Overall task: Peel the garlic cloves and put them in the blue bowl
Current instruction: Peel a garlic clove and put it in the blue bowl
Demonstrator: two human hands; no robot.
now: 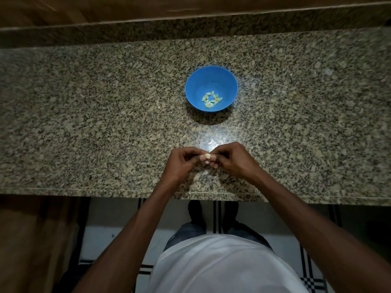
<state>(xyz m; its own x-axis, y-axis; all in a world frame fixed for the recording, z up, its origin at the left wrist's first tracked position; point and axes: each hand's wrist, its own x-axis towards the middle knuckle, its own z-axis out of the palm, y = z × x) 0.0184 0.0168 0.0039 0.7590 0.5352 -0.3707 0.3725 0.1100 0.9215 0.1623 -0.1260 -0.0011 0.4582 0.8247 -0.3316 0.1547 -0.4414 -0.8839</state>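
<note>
A view from above, looking down at a long speckled granite countertop (105, 115) in dim light; a person in a white shirt (220, 265) stands at its near edge, both bare forearms reaching forward over the stone. The two hands meet just above the counter's near part; the left hand (182, 163) and the right hand (230, 158) have their fingers curled inward, fingertips touching each other, and together they pinch one small pale garlic clove (207, 156) between them; the clove shows as a cream-coloured nub between the thumbs. Whether any skin clings to it is too small to tell. Farther back on the counter, well apart from the hands and nearly straight ahead of them, sits a round blue plastic bowl (211, 77); a small cluster of pale yellow-green peeled garlic cloves (212, 99) lies on its bottom, toward the near side. Below the counter edge, a white floor with black striped tile (215, 216) is visible.
</note>
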